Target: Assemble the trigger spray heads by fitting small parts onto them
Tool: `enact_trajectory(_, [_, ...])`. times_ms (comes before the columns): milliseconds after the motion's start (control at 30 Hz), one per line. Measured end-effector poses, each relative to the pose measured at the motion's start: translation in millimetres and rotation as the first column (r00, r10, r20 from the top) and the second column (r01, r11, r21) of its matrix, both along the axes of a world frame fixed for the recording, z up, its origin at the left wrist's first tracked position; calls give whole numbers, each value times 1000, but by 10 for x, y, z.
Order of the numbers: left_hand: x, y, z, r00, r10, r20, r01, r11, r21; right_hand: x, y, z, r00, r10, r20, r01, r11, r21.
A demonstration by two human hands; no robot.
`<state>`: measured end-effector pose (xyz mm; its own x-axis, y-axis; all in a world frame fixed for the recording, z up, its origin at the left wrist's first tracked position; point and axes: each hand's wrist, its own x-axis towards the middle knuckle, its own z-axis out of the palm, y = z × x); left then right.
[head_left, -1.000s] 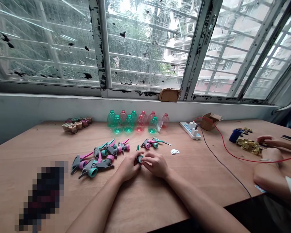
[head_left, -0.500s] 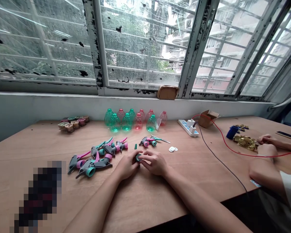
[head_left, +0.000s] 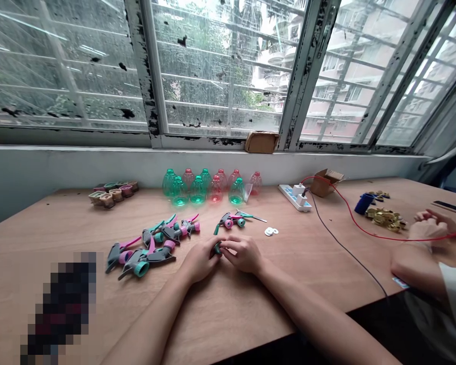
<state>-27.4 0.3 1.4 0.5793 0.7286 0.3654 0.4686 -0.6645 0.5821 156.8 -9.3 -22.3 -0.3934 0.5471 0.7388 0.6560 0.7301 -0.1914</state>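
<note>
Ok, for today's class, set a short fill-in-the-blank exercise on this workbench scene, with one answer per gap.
The left hand and right hand meet around a small teal part, with grey spray triggers to their ____.
Along the wall stand ____ empty plastic bottles.
A white power strip lies beside a small ____ box.
A co-worker's hand is near a heap of ____ parts.

Missing words: left; ten; cardboard; gold.

Paint-chipped window, wooden workbench, daylight
</note>
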Motion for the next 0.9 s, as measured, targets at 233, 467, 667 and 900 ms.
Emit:
enact_trajectory(233, [2,-3,-34,997,13,-75,-9,998,59,38,20,-9,999,-15,-37,14,999,-32])
enact_trajectory(467, [17,-19,-5,999,-7,-45,8,1000,29,74,13,20,1000,13,-24,-15,998,-65])
enact_trajectory(667, [24,-8,-9,1000,-19,-11,19,1000,-1,121,38,1,997,53,-49,-58,992,-109])
enact_trajectory(900, [45,-6,-21,1000,-2,-5,2,1000,18,157,70,-21,999,40,-21,-42,992,-117])
